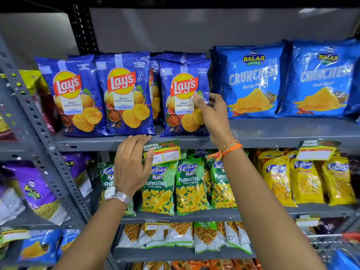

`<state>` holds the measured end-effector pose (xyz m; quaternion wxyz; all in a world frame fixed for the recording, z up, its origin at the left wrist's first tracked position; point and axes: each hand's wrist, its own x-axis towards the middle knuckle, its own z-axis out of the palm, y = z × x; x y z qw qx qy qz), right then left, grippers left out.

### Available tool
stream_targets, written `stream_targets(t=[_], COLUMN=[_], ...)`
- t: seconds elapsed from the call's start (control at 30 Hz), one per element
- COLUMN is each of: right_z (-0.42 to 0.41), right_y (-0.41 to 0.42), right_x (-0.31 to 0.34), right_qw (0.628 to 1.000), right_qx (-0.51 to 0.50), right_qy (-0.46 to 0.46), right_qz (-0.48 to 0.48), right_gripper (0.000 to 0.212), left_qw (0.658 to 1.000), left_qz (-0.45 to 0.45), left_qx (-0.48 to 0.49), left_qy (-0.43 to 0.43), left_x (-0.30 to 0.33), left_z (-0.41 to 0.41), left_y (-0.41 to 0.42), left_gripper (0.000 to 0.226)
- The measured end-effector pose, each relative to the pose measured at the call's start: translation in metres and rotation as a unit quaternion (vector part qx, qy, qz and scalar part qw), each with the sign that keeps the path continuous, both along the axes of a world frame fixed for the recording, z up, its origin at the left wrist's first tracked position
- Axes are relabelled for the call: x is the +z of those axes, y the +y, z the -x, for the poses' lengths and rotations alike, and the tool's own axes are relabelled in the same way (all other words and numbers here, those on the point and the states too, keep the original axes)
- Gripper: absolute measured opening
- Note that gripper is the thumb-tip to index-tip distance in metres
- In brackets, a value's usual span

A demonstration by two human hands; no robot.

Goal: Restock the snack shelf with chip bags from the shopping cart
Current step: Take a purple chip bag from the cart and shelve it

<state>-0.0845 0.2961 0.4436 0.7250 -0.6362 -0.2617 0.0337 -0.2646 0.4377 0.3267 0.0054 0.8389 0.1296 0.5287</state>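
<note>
Three blue Lay's Magic Masala bags stand upright in the front row on the grey shelf [272, 131], with more behind them: a left bag [74, 98], a middle bag [124, 98] and a right bag [181, 106]. My right hand [212, 115] pinches the right bag's right edge, thumb on the front and fingers curled around the side. My left hand [132, 164] hovers just under the shelf's front lip with fingers spread, holding nothing. A watch sits on that wrist.
Two blue Balaji Crunchem bags [251, 80] stand right of the Lay's. A price tag [165, 152] hangs from the shelf lip. Below are green Kurkure Puffcorn bags [187, 186] and yellow Kurkure bags [305, 180]. A slotted grey upright [39, 133] runs along the left. Part of a cart [331, 238] shows at bottom right.
</note>
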Motion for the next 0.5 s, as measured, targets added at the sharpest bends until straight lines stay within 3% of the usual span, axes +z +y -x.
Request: stream_targets(t=[0.23,0.5], right_z=[-0.017,-0.055], right_y=[-0.058,-0.234], right_x=[-0.010,-0.068], right_qw=[0.998,0.982], right_qx=[-0.052,-0.186], right_qy=[-0.032,-0.041], right_qz=[-0.015,0.016], right_gripper=[0.035,0.011], left_qw=[0.998,0.965], left_qz=[-0.055,-0.029], left_qx=[-0.041,-0.238], left_qy=[0.010,0.105], left_x=[0.000,-0.047], left_z=[-0.031,-0.112], left_y=[-0.061,-0.198], left_gripper=[0.045,0.043])
